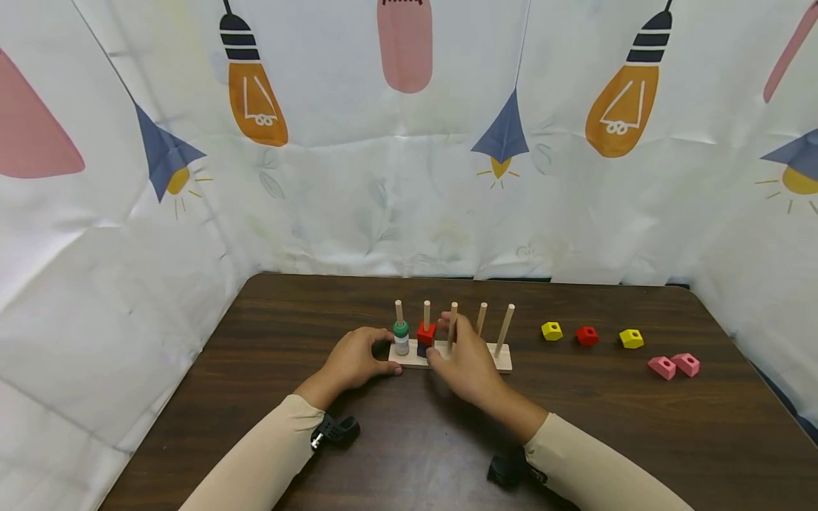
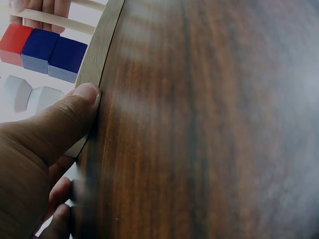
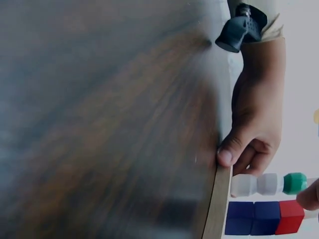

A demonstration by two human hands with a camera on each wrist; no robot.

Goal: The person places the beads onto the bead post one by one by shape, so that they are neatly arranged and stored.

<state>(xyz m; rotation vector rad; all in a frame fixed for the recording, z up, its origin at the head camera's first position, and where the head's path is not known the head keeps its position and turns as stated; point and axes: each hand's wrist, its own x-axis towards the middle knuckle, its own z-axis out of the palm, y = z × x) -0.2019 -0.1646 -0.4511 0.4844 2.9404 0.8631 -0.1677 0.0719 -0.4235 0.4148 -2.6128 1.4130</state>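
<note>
A wooden peg stand (image 1: pixel 409 361) with several upright pegs sits on the table. On its leftmost peg are pale beads (image 3: pixel 268 184) topped by a green bead (image 1: pixel 400 329). The neighbouring peg carries two dark blue blocks (image 2: pixel 41 49) under a red block (image 1: pixel 426 333). My left hand (image 1: pixel 359 360) grips the stand's left end, its thumb (image 2: pixel 82 97) on the front edge. Beside the red block is my right hand (image 1: pixel 469 362), fingers parted from the thumb around the middle peg (image 1: pixel 452 326). No block shows between them.
To the right of the stand lie a yellow block (image 1: pixel 552 331), a loose red block (image 1: pixel 587 336), another yellow block (image 1: pixel 631 338) and two pink blocks (image 1: pixel 662 367), all with holes. A patterned white curtain (image 1: pixel 409 191) hangs behind the brown table (image 1: pixel 409 440).
</note>
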